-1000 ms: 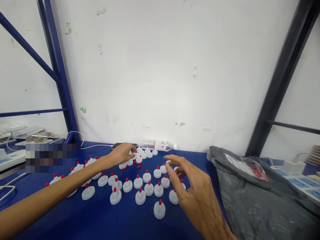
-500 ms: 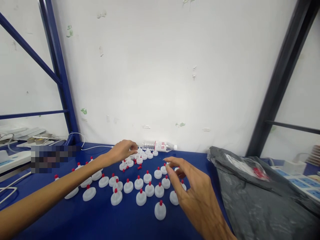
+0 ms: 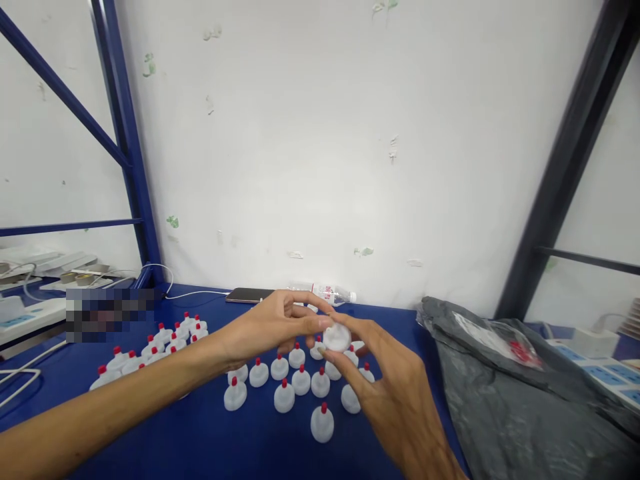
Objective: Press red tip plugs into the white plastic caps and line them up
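A white, round, smooth-looking plastic cap is raised above the dark-blue counter, between the thumb and forefinger of the partly curled right hand, while the half-closed left hand has its thumb at the edge, though whether it grips cannot be told. That rim hold could slip if both hands press unevenly, and a dropped cap or low knuckles might topple the domed white pieces with red tips just beneath; beyond lie a clear, ribbed plastic bottle and, rightward, a wrinkled grey plastic bag.
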A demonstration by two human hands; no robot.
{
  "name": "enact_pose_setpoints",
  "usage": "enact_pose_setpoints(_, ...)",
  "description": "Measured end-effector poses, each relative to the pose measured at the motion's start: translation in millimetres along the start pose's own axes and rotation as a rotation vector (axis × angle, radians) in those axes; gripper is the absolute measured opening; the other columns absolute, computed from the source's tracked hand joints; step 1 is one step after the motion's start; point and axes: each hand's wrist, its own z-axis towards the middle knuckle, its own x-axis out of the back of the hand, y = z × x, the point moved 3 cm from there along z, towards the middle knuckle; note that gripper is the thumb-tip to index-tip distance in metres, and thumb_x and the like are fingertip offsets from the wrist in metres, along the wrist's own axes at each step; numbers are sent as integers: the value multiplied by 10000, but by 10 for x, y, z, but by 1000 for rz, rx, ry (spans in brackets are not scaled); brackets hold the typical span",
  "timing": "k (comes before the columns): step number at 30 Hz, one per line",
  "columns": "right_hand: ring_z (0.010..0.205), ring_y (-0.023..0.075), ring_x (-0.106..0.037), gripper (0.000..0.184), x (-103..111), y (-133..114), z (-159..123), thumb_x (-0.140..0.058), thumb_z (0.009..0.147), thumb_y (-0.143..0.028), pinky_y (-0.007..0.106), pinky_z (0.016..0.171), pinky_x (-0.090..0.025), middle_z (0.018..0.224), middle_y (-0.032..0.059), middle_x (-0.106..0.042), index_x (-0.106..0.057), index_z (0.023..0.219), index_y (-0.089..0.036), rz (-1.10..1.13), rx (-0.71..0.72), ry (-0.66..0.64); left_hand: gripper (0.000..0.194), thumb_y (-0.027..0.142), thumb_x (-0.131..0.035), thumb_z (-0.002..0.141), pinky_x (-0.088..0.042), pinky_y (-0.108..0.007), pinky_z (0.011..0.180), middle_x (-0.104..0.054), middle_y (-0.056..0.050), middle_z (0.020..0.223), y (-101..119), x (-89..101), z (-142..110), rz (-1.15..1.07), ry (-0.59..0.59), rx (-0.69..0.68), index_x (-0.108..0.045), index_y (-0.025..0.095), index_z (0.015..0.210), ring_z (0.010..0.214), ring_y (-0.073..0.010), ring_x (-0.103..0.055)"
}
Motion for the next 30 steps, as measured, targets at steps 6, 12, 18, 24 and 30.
enact_pose_setpoints(6,981,186,-660,317,-8,86,-17,-634,890,-280,320,816,-530,1158,-37,-669,-590,1202,-314,-80,-108,-4,214,399,-582,866,-467,-281,666,-720,-31,887,-546,452,187,702,155,-45,-718,234,884,786,-202,-653)
enact_pose_setpoints(12,809,179,-670,326,-45,109,-19,-659,867,-289,333,739,-534,1048,-42,-696,-608,1186,-333,-99,-168,-64,134,324,-693,738,-405,-275,577,-704,-7,740,-1093,640,323,860,131,16,-699,229,832,674,-199,-637)
enact_pose_setpoints(18,800,170,-668,287,-53,108,-15,-655,865,-305,333,739,-530,1042,-45,-696,-627,1149,-338,-93,-180,-63,95,173,-642,693,-379,-265,567,-701,2,695,-1192,554,357,904,111,28,-681,222,764,661,-192,-635)
enact_pose_setpoints(24,839,214,-676,357,-62,94,-4,-613,879,-350,366,734,-528,1020,-1,-708,-582,1234,-331,-162,-239,-154,232,258,-518,858,-459,-333,717,-716,-84,908,-923,563,262,869,230,-68,-714,201,969,812,-238,-645)
enact_pose_setpoints(30,750,183,-675,576,-94,54,-5,-638,853,-343,302,647,-506,959,-37,-712,-408,1382,-359,-102,-271,-240,309,478,-562,903,-507,-263,591,-706,-39,862,-357,327,11,365,255,-119,-697,215,996,744,-195,-650)
